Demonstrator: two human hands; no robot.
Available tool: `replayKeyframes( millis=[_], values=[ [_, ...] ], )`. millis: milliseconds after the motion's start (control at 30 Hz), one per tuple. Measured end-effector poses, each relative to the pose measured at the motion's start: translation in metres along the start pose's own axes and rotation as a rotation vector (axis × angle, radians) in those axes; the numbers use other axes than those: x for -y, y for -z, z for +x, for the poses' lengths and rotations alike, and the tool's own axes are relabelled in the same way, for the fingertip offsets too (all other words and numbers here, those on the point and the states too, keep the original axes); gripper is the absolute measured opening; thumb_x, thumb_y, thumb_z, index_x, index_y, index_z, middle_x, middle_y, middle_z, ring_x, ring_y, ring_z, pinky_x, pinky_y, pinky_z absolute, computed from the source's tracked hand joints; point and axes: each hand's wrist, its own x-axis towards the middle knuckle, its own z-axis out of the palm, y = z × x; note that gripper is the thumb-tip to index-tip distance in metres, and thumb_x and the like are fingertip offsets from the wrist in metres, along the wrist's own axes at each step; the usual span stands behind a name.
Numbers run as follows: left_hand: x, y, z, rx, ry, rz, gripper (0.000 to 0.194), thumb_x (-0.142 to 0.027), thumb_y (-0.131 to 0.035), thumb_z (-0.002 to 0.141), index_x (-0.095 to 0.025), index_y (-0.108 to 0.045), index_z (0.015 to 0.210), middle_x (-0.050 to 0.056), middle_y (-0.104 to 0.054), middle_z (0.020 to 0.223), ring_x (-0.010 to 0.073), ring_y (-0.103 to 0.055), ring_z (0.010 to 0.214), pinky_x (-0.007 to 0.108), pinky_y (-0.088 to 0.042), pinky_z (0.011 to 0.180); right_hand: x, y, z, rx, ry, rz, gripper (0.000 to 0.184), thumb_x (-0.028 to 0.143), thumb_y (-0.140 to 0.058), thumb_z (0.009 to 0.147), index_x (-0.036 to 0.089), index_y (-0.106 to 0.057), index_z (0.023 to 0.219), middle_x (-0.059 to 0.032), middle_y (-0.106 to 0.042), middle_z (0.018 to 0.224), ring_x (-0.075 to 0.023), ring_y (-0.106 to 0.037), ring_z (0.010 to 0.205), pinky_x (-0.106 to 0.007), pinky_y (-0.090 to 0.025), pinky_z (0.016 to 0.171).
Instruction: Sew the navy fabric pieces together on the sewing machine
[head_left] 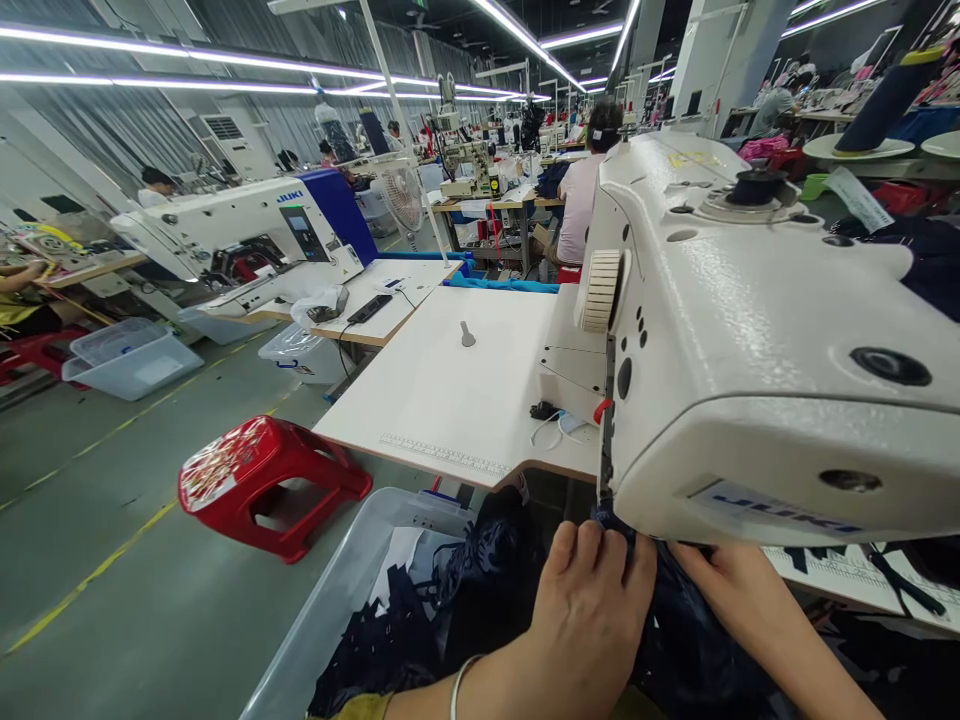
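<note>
My left hand [592, 605] lies on dark navy fabric [675, 650] at the front edge of a white sewing machine [750, 330], its fingers curled down onto the cloth beside the needle end. A thin bracelet circles that wrist. My right hand [739, 590] reaches under the machine head and rests on the same fabric; its fingertips are hidden by the machine body. The needle area itself is out of sight behind the machine head.
A clear plastic bin [337, 610] with dark fabric pieces stands to my left below the white table [457, 390]. A red stool [262, 485] sits on the grey floor. Another sewing machine [255, 240] and seated workers fill the hall beyond.
</note>
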Motion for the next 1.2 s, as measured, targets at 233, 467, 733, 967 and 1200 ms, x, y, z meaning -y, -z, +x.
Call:
replayKeyframes(
  millis=[233,467,733,967,1200],
  values=[
    [-0.001,0.002,0.001,-0.007,0.006,0.001,0.034,-0.023,-0.05,0.094,-0.023,-0.053,0.128,0.002,-0.057,0.096,0.0195,-0.049,0.096,0.035,-0.032,0.095,0.0,0.0,-0.001,-0.01,0.02,-0.039,0.043,0.048,-0.042,0.088,0.021,-0.069,0.108,-0.0106,-0.069,0.117,-0.0349,-0.056,0.12,-0.045,-0.041,0.103],
    [0.001,0.003,0.001,-0.011,0.011,0.008,0.037,-0.021,-0.053,0.091,-0.02,-0.053,0.128,0.001,-0.057,0.094,0.0199,-0.048,0.093,0.036,-0.031,0.093,0.003,-0.003,-0.001,-0.023,0.053,-0.077,0.041,0.049,-0.04,0.088,0.023,-0.07,0.097,-0.0108,-0.074,0.098,-0.0349,-0.056,0.12,-0.046,-0.038,0.106],
    [0.004,0.004,0.001,-0.015,0.047,0.004,0.041,-0.017,-0.055,0.089,-0.021,-0.052,0.129,0.001,-0.056,0.089,0.0199,-0.049,0.091,0.036,-0.033,0.092,0.014,-0.001,-0.001,-0.006,-0.018,0.005,0.035,0.05,-0.043,0.086,0.027,-0.064,0.07,-0.0078,-0.072,0.07,-0.0324,-0.069,0.09,-0.037,-0.054,0.081],
    [0.006,0.003,0.0,0.015,0.028,-0.023,0.042,-0.02,-0.056,0.089,-0.024,-0.05,0.131,0.002,-0.057,0.093,0.0209,-0.049,0.095,0.036,-0.035,0.093,0.02,0.002,0.0,-0.074,-0.022,0.036,0.028,0.046,-0.047,0.082,0.028,-0.063,0.067,-0.0043,-0.068,0.059,-0.0306,-0.07,0.078,-0.033,-0.055,0.069],
    [0.004,0.001,0.003,-0.001,0.018,-0.055,0.033,-0.027,-0.052,0.094,-0.026,-0.054,0.127,0.002,-0.059,0.096,0.0226,-0.051,0.095,0.039,-0.036,0.093,0.003,-0.004,-0.004,-0.077,-0.087,0.074,0.03,0.044,-0.047,0.084,0.027,-0.062,0.064,-0.0015,-0.062,0.05,-0.0283,-0.068,0.07,-0.036,-0.054,0.073]
  ],
)
